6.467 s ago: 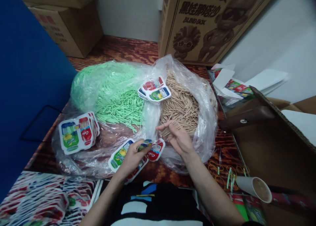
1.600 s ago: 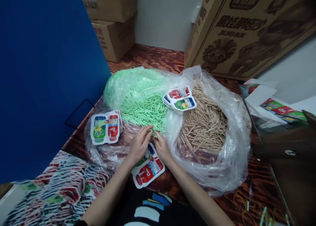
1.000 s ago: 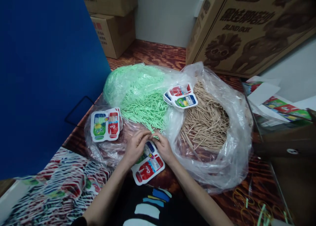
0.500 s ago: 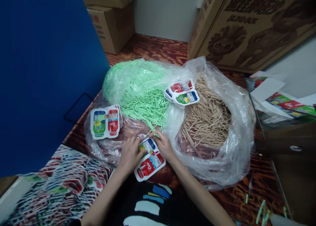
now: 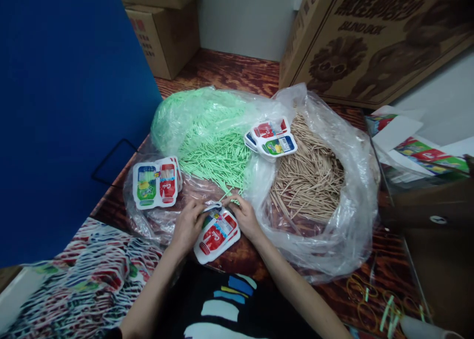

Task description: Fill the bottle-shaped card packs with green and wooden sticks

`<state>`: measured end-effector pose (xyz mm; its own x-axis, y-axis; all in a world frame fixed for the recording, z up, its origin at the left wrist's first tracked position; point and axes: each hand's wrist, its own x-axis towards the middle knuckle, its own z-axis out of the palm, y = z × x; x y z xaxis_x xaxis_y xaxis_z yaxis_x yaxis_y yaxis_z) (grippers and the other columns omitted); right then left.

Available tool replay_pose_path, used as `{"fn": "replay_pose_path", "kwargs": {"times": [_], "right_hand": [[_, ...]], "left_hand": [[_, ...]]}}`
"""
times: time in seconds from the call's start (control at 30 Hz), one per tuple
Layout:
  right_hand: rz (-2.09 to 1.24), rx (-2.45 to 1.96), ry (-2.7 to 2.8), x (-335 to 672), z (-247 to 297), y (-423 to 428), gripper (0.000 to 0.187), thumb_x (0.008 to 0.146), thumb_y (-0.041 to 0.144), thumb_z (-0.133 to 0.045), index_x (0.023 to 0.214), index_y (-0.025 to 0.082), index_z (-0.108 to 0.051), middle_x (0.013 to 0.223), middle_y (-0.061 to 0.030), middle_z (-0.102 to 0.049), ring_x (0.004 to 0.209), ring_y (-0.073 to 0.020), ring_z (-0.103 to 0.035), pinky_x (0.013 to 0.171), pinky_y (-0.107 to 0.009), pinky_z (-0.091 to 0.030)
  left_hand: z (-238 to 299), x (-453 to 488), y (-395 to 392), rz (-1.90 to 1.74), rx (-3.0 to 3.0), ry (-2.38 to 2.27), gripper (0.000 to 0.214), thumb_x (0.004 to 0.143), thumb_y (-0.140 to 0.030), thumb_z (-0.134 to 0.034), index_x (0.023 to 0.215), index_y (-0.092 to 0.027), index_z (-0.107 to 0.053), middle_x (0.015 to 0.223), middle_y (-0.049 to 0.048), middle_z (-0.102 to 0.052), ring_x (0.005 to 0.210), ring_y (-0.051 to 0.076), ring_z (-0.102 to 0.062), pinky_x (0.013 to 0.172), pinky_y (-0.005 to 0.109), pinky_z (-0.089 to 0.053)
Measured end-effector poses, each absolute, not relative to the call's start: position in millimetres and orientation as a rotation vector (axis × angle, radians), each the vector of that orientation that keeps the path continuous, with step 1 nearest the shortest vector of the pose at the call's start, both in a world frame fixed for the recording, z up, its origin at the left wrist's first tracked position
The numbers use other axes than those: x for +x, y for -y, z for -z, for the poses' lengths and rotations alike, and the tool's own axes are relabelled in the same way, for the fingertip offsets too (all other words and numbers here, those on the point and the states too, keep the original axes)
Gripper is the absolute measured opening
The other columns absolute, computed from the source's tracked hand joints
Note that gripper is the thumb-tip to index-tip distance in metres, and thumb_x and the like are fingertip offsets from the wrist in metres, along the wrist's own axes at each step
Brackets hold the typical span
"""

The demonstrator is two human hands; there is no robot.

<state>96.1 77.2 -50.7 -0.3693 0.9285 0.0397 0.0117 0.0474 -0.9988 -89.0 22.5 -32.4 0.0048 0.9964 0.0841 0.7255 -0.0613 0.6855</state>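
Observation:
My left hand (image 5: 188, 224) curls round the left edge of a white blister pack (image 5: 217, 233) printed with a red bottle and a green one, tilting it up near the table's front edge. My right hand (image 5: 245, 218) pinches a small bundle of green sticks (image 5: 234, 201) at the pack's far end. Just beyond lies a clear bag with a heap of green sticks (image 5: 215, 153). To its right a second clear bag holds tan wooden sticks (image 5: 309, 178).
Filled packs (image 5: 157, 183) lie on plastic at the left and more packs (image 5: 272, 139) rest between the bags. A blue panel (image 5: 66, 106) stands at left, cardboard boxes (image 5: 363, 37) behind. Printed sheets (image 5: 77, 284) lie front left, rubber bands (image 5: 374, 312) front right.
My right hand went from the tan sticks to the green heap and gathered a small bundle. Both hands then came down to the pack, which my left hand now tilts up.

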Motion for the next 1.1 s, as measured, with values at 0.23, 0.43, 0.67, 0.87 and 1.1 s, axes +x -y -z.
{"fn": "replay_pose_path", "kwargs": {"times": [0.23,0.43,0.67,0.87,1.1], "right_hand": [[-1.414,-1.007,1.533,96,49,-77,0.014,0.089,0.027,-0.05,0.085,0.021,-0.062,0.09,-0.0026,-0.067,0.091,-0.0192,-0.062,0.086,-0.032,-0.045],[-1.416,-1.015,1.529,97,46,-77,0.012,0.088,0.024,-0.05,0.084,0.021,-0.062,0.088,-0.002,-0.067,0.09,-0.0191,-0.062,0.086,-0.032,-0.045],[-1.442,-1.013,1.514,96,51,-77,0.013,0.088,0.025,-0.049,0.085,0.021,-0.061,0.086,-0.0021,-0.066,0.086,-0.0187,-0.061,0.084,-0.032,-0.046],[-1.452,-1.019,1.512,96,52,-76,0.014,0.088,0.026,-0.048,0.085,0.021,-0.06,0.086,-0.002,-0.066,0.084,-0.0184,-0.061,0.082,-0.032,-0.047],[-1.426,-1.024,1.526,97,50,-77,0.014,0.088,0.025,-0.049,0.084,0.02,-0.061,0.085,-0.0015,-0.066,0.084,-0.0174,-0.062,0.08,-0.03,-0.046]], "left_hand": [[30,-95,-21,-0.879,1.746,-1.858,0.007,0.084,-0.022,-0.052,0.077,-0.02,-0.054,0.075,0.0002,-0.058,0.07,0.017,-0.057,0.065,0.028,-0.045],[40,-97,-17,-0.916,1.903,-1.776,0.015,0.089,-0.023,-0.048,0.078,-0.02,-0.058,0.078,0.003,-0.063,0.073,0.017,-0.059,0.067,0.029,-0.046],[32,-102,-17,-0.954,1.936,-1.826,0.021,0.091,-0.024,-0.044,0.09,-0.02,-0.065,0.087,0.0069,-0.068,0.082,0.021,-0.061,0.074,0.034,-0.048],[26,-112,-15,-1.097,1.734,-1.894,0.018,0.09,-0.027,-0.048,0.088,-0.019,-0.064,0.086,0.0049,-0.066,0.08,0.019,-0.061,0.075,0.031,-0.048],[18,-105,-16,-1.149,1.614,-1.797,0.018,0.088,-0.028,-0.05,0.084,-0.018,-0.065,0.083,0.0031,-0.064,0.077,0.017,-0.06,0.073,0.028,-0.048]]}}
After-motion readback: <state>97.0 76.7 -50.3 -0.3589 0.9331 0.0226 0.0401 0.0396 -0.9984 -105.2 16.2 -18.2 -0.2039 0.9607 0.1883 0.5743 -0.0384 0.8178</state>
